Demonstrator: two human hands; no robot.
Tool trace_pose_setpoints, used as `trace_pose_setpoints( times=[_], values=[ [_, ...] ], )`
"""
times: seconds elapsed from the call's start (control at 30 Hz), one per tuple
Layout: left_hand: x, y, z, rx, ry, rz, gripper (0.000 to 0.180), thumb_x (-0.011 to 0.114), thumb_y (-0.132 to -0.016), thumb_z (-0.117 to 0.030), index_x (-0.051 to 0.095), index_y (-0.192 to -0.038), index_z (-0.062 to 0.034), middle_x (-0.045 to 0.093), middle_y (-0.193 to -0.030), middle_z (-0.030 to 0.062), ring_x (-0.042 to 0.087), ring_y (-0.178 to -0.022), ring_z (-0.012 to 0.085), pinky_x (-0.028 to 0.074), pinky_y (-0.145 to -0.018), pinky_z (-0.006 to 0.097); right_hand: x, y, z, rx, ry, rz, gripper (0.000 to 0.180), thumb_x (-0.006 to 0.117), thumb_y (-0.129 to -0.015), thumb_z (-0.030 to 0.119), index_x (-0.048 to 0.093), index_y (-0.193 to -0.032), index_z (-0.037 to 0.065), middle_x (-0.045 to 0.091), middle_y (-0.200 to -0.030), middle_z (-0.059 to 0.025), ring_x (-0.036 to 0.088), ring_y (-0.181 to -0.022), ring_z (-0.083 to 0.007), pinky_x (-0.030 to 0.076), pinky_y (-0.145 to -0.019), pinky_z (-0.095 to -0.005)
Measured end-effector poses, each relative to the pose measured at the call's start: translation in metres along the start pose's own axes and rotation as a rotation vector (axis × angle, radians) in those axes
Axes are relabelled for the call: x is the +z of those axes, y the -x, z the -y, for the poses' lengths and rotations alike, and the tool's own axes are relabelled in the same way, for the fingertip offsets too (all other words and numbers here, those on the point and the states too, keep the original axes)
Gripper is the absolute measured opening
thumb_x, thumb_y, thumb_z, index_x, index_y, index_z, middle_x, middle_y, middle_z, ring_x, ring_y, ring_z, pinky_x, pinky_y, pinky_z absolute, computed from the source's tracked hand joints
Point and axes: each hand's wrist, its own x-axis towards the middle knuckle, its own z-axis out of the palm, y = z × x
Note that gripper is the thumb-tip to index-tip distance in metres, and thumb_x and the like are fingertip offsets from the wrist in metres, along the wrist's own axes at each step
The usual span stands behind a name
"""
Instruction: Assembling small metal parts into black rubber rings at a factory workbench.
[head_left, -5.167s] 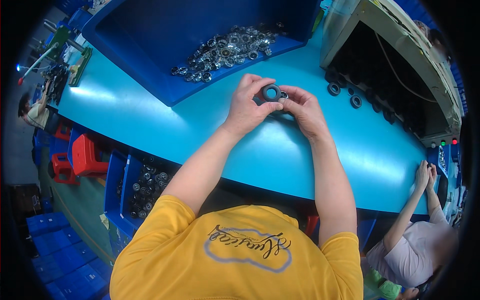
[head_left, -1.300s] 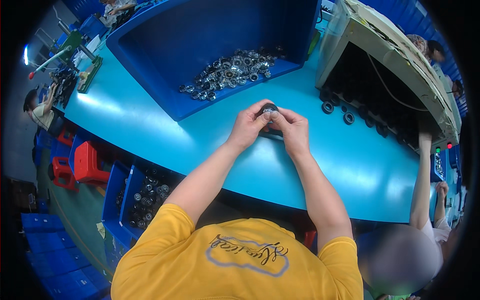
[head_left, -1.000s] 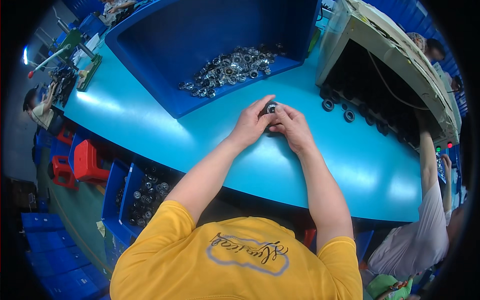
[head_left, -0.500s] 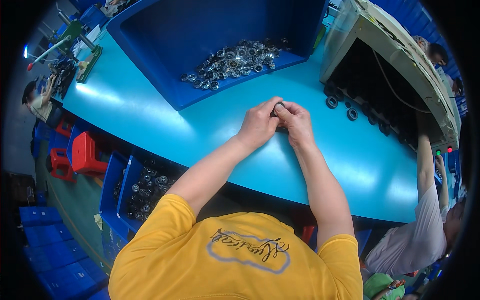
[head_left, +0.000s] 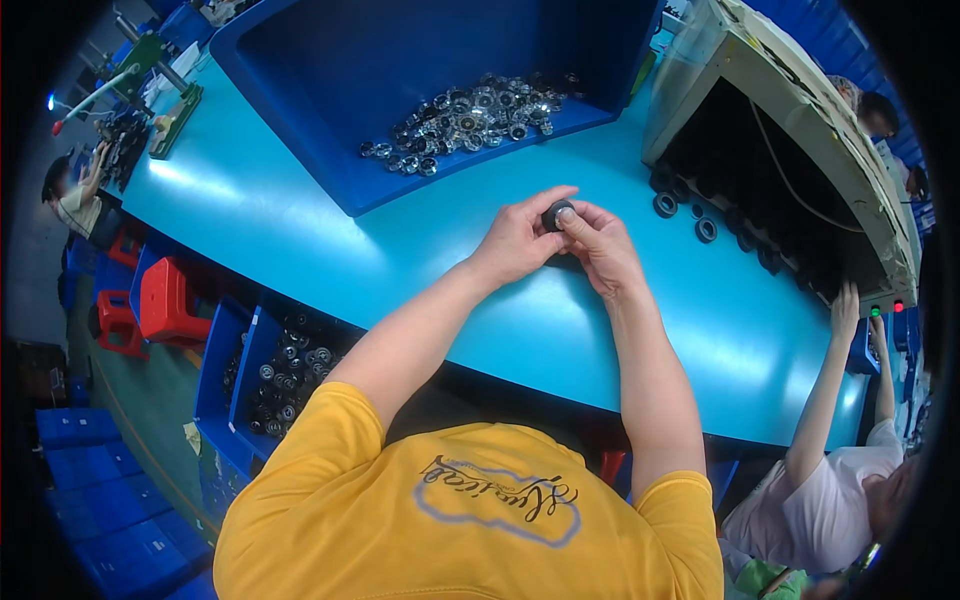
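The person's left hand (head_left: 518, 240) and right hand (head_left: 602, 248) meet above the middle of the turquoise worktable (head_left: 300, 240), and between them sits a small dark round ring-shaped part (head_left: 556, 214). The left thumb and forefinger curl around the part's left and far side, while the right thumb and forefinger press on it from the right, so both hands pinch it together; the remaining fingers of each hand are folded loosely below. The part is held just above the table surface, a little nearer than the big blue plastic bin.

That large blue plastic bin (head_left: 330, 70) stands at the far side of the table, and a heap of shiny metal ring parts (head_left: 470, 115) lies along its near edge. To the right, a grey box-shaped machine with a dark open front (head_left: 790, 150) stands on the table, and a few loose black rubber rings (head_left: 685, 215) lie on the table just in front of its opening, well right of the hands.

Below the table's near left edge, smaller blue bins holding more metal rings (head_left: 285, 365) sit beside a red plastic stool (head_left: 170, 300). At the right, another person in a pale shirt reaches one hand (head_left: 845, 310) up to the table's edge near the machine.
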Motion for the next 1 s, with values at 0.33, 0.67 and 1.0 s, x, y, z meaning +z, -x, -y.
trace_pose_setpoints(
  times=[0.33,0.67,1.0],
  values=[
    [0.012,0.009,-0.004,0.116,-0.387,-0.189,0.045,0.065,-0.086,0.002,0.064,-0.13,-0.0052,0.074,-0.096,0.0019,0.066,-0.077,0.0058,0.056,-0.066,0.025,0.004,-0.008,-0.012,-0.037,0.01,-0.106,0.018,0.074,-0.093,0.012,0.067,-0.104,0.0,0.07,-0.088,-0.0057,0.065,-0.074,-0.0126,0.052,-0.065,-0.025],
    [0.006,0.002,-0.001,0.041,0.143,-0.057,0.043,0.064,-0.088,0.006,0.063,-0.13,-0.0023,0.069,-0.102,0.001,0.065,-0.085,0.0054,0.056,-0.074,0.022,-0.004,-0.002,0.006,0.05,-0.118,0.066,0.018,0.074,-0.094,0.016,0.068,-0.103,0.002,0.07,-0.092,-0.005,0.066,-0.079,-0.0125,0.054,-0.071,-0.0265],
    [0.012,0.003,0.005,0.05,0.116,-0.15,0.041,0.063,-0.089,0.009,0.065,-0.128,-0.0026,0.072,-0.106,0.0047,0.067,-0.087,0.0079,0.058,-0.076,0.024,0.015,-0.004,-0.01,-0.145,0.141,-0.167,0.02,0.076,-0.091,0.008,0.067,-0.104,-0.003,0.07,-0.093,-0.0081,0.067,-0.081,-0.0141,0.056,-0.071,-0.0276]
  ],
)
